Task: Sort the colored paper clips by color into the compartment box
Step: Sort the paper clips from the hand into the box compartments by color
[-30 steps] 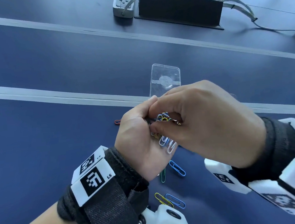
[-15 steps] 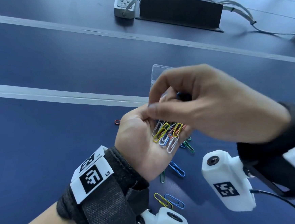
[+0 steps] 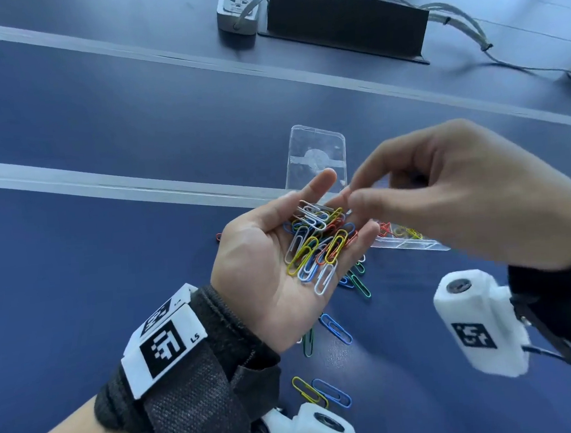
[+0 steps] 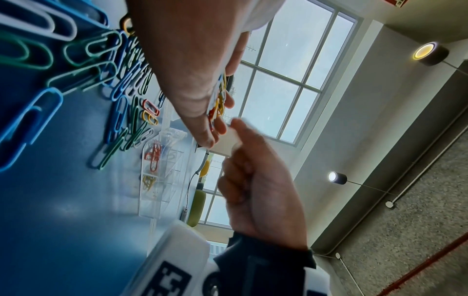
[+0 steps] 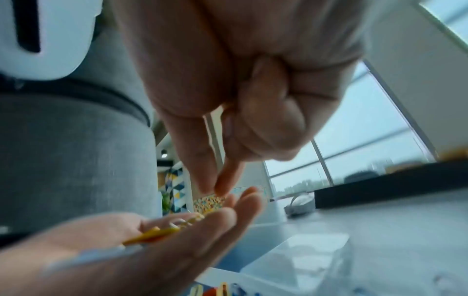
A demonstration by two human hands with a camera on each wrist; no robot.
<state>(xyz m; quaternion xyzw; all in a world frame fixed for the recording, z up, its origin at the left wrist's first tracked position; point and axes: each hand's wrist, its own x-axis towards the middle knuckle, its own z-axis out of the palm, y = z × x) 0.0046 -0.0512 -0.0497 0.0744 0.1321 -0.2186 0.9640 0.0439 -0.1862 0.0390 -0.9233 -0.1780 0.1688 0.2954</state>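
Observation:
My left hand (image 3: 257,266) lies palm up above the blue table with a pile of coloured paper clips (image 3: 317,241) resting in it, fingers relaxed. My right hand (image 3: 355,190) hovers just past the left fingertips. Its thumb and index tips nearly meet, the other fingers are curled, and no clip shows between them. The clear compartment box (image 3: 416,245) sits under the right hand with red and yellow clips inside, its lid (image 3: 317,155) standing up behind. The left wrist view shows the box (image 4: 162,170) and both hands; the right wrist view shows the closed fingertips (image 5: 202,186) over the left palm (image 5: 152,252).
Loose clips lie on the table below the left hand: a blue one (image 3: 335,328), a green one (image 3: 361,285), a yellow one (image 3: 308,392) and a red one (image 3: 219,237). A power strip (image 3: 238,8), a black panel (image 3: 344,30) and cables (image 3: 467,31) stand at the far edge.
My right hand lifted out of the left palm pinching something dark, then swung right and came down near the left fingertips. The left fingers uncurled, showing the pile.

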